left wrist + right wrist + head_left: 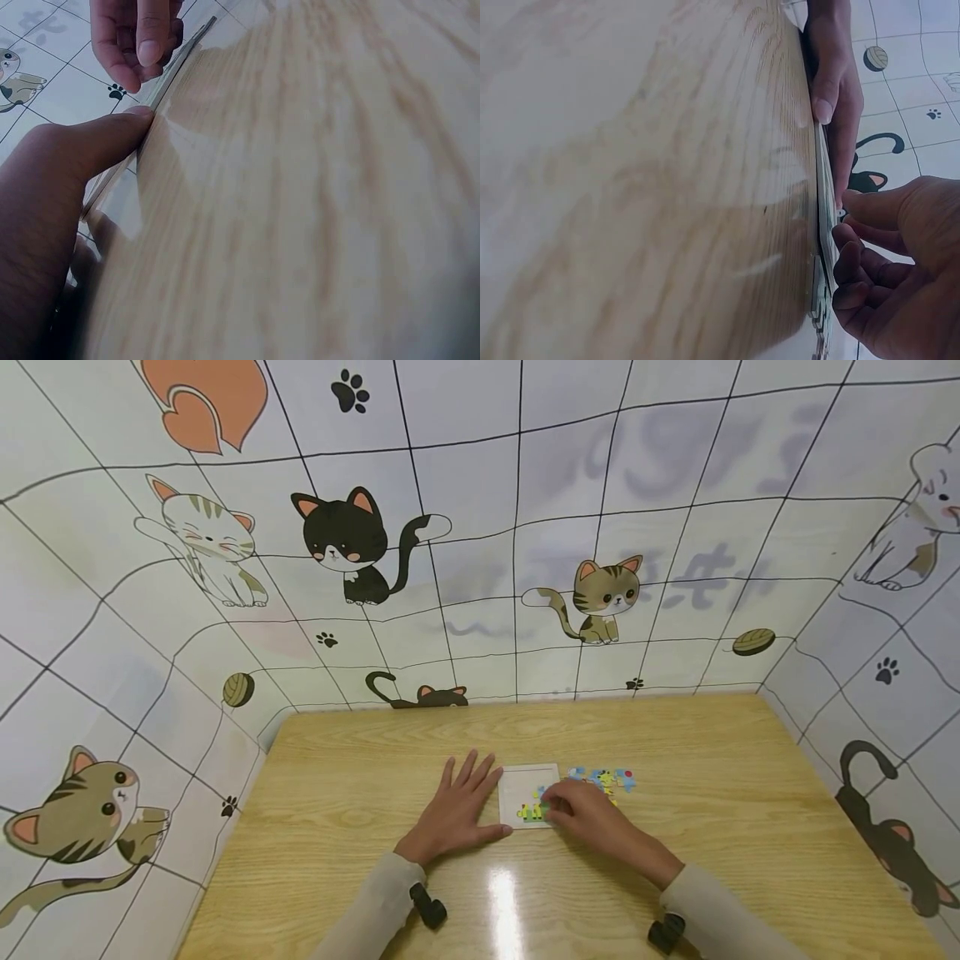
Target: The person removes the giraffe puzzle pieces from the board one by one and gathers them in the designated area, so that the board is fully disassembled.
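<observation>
A shallow white puzzle tray (517,785) lies on the wooden table, with several joined pieces (531,812) in yellow and green near its lower edge. My left hand (461,810), fingers spread, lies flat at the tray's left side. In the left wrist view its thumb (124,131) touches the tray's edge. Over the tray's right part, my right hand (588,814) is bent down beside the joined pieces. The right wrist view shows its thumb (877,206) and curled fingers just above the tray; whether a piece is between the fingertips cannot be seen.
Loose colourful puzzle pieces (603,777) lie in a cluster right of the tray, partly behind my right hand. The wooden table (337,777) meets cat-printed walls (480,568) at its back and sides. A bright reflection shows on the table near its front.
</observation>
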`<state>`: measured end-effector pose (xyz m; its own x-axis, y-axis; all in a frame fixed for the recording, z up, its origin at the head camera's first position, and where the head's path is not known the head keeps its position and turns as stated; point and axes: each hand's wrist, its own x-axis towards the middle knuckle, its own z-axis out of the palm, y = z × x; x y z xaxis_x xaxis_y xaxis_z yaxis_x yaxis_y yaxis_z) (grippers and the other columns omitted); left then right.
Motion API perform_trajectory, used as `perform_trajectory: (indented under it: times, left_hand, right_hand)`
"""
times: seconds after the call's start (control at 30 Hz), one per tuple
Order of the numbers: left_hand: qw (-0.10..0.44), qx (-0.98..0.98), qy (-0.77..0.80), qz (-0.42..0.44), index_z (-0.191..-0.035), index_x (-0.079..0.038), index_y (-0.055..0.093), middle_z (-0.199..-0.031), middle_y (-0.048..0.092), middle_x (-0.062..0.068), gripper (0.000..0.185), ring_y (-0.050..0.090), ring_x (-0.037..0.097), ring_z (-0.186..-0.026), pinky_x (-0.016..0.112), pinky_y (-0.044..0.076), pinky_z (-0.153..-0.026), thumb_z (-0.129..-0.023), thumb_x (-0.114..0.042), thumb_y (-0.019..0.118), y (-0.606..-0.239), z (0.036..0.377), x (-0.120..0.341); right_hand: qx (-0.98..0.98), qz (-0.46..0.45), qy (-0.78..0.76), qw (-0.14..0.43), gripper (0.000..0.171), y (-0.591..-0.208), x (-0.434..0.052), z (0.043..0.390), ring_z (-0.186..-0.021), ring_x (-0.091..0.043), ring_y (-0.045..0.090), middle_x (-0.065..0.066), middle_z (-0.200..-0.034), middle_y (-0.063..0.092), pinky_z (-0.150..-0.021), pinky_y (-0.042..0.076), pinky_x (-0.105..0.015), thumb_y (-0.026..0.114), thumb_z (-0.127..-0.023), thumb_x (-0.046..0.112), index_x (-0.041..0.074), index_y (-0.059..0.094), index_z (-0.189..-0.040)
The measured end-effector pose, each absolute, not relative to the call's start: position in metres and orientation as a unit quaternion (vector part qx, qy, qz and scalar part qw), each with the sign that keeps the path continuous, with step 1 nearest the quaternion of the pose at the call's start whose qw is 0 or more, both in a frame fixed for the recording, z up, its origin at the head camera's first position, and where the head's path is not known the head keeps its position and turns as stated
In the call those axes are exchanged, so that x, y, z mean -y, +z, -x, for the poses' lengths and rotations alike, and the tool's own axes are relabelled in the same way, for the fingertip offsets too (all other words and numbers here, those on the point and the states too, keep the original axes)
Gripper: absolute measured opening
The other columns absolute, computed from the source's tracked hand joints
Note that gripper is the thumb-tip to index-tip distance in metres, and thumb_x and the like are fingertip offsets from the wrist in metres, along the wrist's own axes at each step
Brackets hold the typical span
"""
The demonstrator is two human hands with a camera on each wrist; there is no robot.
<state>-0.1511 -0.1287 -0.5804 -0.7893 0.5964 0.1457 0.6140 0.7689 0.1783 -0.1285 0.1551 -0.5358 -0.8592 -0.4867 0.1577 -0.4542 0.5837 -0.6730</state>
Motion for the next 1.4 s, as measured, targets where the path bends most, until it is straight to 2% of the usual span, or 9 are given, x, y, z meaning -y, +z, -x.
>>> perform_trajectory:
  times: [0.3,0.57,0.83,0.97,1.4]
  left_hand:
    - [0.034,0.941,-0.103,0.321,-0.163,-0.019,0.023,-0.170,0.014,0.004,0.100,0.005,0.033,-0.156,0.063,0.004,-0.120,-0.088,-0.085,0.034,-0.582,0.151,0.129]
    - [0.034,0.943,-0.099,0.317,-0.163,-0.020,0.023,-0.170,0.013,0.003,0.101,0.004,0.033,-0.156,0.063,0.004,-0.120,-0.087,-0.086,0.033,-0.583,0.152,0.129]
    - [0.033,0.942,-0.103,0.317,-0.162,-0.019,0.024,-0.169,0.015,0.004,0.101,0.005,0.033,-0.156,0.064,0.005,-0.120,-0.087,-0.086,0.034,-0.582,0.152,0.129]
    - [0.031,0.944,-0.093,0.316,-0.163,-0.021,0.022,-0.170,0.013,0.003,0.101,0.004,0.032,-0.156,0.063,0.003,-0.120,-0.087,-0.087,0.032,-0.583,0.153,0.128]
    - [0.038,0.943,-0.095,0.317,-0.163,-0.020,0.024,-0.169,0.016,0.004,0.101,0.006,0.033,-0.156,0.064,0.005,-0.120,-0.087,-0.086,0.035,-0.583,0.153,0.128]
  right_hand:
    - [-0.892,0.275,-0.358,0.040,0.021,-0.533,-0.148,0.130,-0.081,-0.004,0.058,0.003,-0.095,0.068,-0.071,0.051,-0.027,0.076,-0.091,0.012,0.008,0.073,-0.111]
    - [-0.903,0.258,-0.342,0.039,0.019,-0.529,-0.149,0.138,-0.077,-0.003,0.056,0.009,-0.090,0.064,-0.067,0.049,-0.024,0.075,-0.092,0.013,0.009,0.073,-0.110]
    - [-0.925,0.234,-0.293,0.054,0.025,-0.524,-0.156,0.148,-0.078,-0.005,0.054,0.010,-0.090,0.059,-0.070,0.049,-0.027,0.076,-0.092,0.018,0.009,0.072,-0.115]
    - [-0.928,0.234,-0.283,0.058,0.026,-0.522,-0.159,0.148,-0.075,-0.007,0.051,0.010,-0.087,0.056,-0.067,0.047,-0.027,0.076,-0.092,0.018,0.008,0.071,-0.115]
    - [-0.930,0.238,-0.278,0.038,0.022,-0.526,-0.158,0.147,-0.077,-0.005,0.053,0.009,-0.089,0.057,-0.068,0.049,-0.025,0.077,-0.091,0.017,0.010,0.070,-0.110]
